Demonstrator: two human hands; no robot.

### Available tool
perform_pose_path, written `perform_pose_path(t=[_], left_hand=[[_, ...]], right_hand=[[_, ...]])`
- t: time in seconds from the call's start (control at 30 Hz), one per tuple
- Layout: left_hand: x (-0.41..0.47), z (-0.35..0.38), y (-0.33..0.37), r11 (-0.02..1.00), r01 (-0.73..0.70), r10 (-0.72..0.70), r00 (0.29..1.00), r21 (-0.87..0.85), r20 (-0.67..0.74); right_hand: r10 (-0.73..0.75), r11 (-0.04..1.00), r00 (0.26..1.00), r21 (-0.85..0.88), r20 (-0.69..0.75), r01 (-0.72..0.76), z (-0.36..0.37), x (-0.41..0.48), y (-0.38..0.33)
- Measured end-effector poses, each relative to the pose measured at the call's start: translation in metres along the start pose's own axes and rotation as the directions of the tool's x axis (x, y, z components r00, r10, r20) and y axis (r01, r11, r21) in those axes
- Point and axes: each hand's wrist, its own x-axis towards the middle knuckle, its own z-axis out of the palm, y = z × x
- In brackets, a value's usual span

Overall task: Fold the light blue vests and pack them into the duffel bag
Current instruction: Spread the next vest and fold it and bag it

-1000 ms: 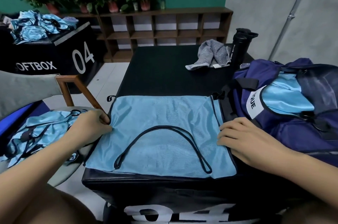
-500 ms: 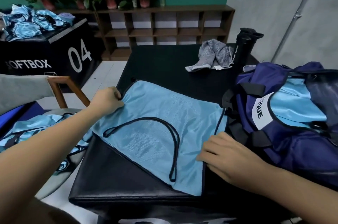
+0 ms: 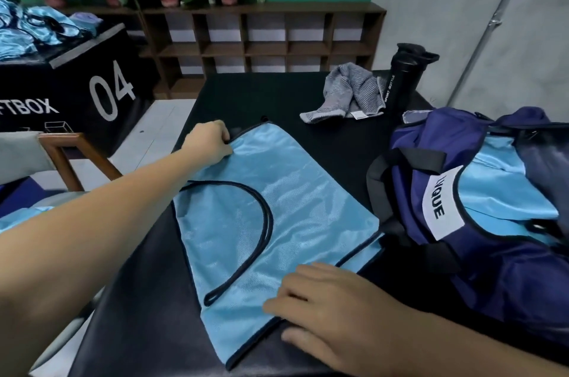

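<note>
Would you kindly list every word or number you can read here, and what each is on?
"04": black soft box.
"FTBOX": same box, start cut off by the frame.
"SPORT BOTTLE": black bottle.
"IQUE": white patch in the duffel bag, first letters unclear.
Tag on the grey towel: too small to read.

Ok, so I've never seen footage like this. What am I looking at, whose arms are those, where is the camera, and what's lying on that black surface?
There is no machine here. These are a person's two bare hands, filmed by one wide-angle camera worn on the head, looking forward and down. The left hand grips the far corner of a light blue vest, which lies flat on the black padded surface. The right hand rests flat on the vest's near edge. To the right sits a navy duffel bag, open, with more light blue fabric inside. Further back, a grey towel lies beside a standing black bottle.
</note>
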Motion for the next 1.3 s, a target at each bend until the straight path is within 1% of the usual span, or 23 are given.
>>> perform_pose_path(t=[0.07, 0.13, 0.23, 0.33, 0.4, 0.5, 0.57, 0.7, 0.8, 0.87, 0.93, 1.0, 1.13, 1.2, 1.3], left_hand=[[0.009, 0.005, 0.011, 1.000, -0.023, 0.023, 1.000, 0.009, 0.018], [0.018, 0.010, 0.023, 0.999, -0.040, 0.040, 0.999, 0.016, 0.023], [0.029, 0.016, 0.037, 0.998, -0.064, 0.063, 0.998, 0.027, 0.021], [0.040, 0.025, 0.049, 0.997, -0.072, 0.072, 0.997, 0.030, 0.015], [0.046, 0.031, 0.055, 0.996, -0.078, 0.078, 0.997, 0.040, -0.005], [0.054, 0.038, 0.062, 0.993, -0.088, 0.091, 0.995, 0.076, -0.041], [0.056, 0.041, 0.062, 0.990, -0.104, 0.111, 0.992, 0.095, -0.066], [0.045, 0.042, 0.061, 0.991, -0.125, 0.131, 0.982, 0.049, -0.138], [0.009, 0.034, 0.069, 0.979, -0.205, 0.201, 0.965, -0.008, -0.169], [-0.028, 0.024, 0.075, 0.953, -0.292, 0.280, 0.950, -0.081, -0.137], [-0.072, 0.011, 0.080, 0.910, -0.379, 0.368, 0.925, -0.171, -0.090], [-0.120, 0.000, 0.086, 0.869, -0.446, 0.453, 0.891, -0.214, -0.019], [-0.207, -0.012, 0.089, 0.823, -0.498, 0.541, 0.834, -0.275, 0.110], [-0.235, -0.011, 0.085, 0.820, -0.509, 0.555, 0.819, -0.263, 0.147], [-0.257, -0.005, 0.078, 0.819, -0.547, 0.571, 0.807, -0.173, 0.150]], right_hand=[[0.051, 0.997, 0.999, 0.058, -0.012, -0.051, -0.016, -0.007, 0.006], [0.127, 0.991, 0.990, 0.043, -0.068, -0.124, -0.028, -0.016, 0.016], [0.252, 0.965, 0.965, -0.062, -0.068, -0.257, -0.029, -0.027, 0.029], [0.360, 0.906, 0.929, -0.205, -0.081, -0.369, -0.019, -0.034, 0.039], [0.406, 0.874, 0.909, -0.247, -0.101, -0.418, -0.015, -0.037, 0.046], [0.429, 0.860, 0.895, -0.245, -0.126, -0.447, -0.019, -0.039, 0.053], [0.469, 0.843, 0.873, -0.226, -0.136, -0.488, -0.023, -0.040, 0.056], [0.522, 0.837, 0.847, -0.129, -0.104, -0.532, -0.030, -0.044, 0.058], [0.571, 0.820, 0.815, 0.040, -0.096, -0.570, -0.044, -0.047, 0.061], [0.585, 0.811, 0.804, 0.084, -0.104, -0.579, -0.050, -0.051, 0.067], [0.587, 0.809, 0.800, 0.052, -0.121, -0.586, -0.052, -0.056, 0.076], [0.618, 0.785, 0.780, 0.015, -0.101, -0.620, -0.052, -0.061, 0.082], [0.616, 0.782, 0.779, -0.029, -0.114, -0.622, -0.047, -0.064, 0.088], [0.609, 0.783, 0.782, -0.056, -0.128, -0.619, -0.045, -0.062, 0.087], [0.609, 0.780, 0.782, -0.084, -0.132, -0.621, -0.047, -0.060, 0.083]])
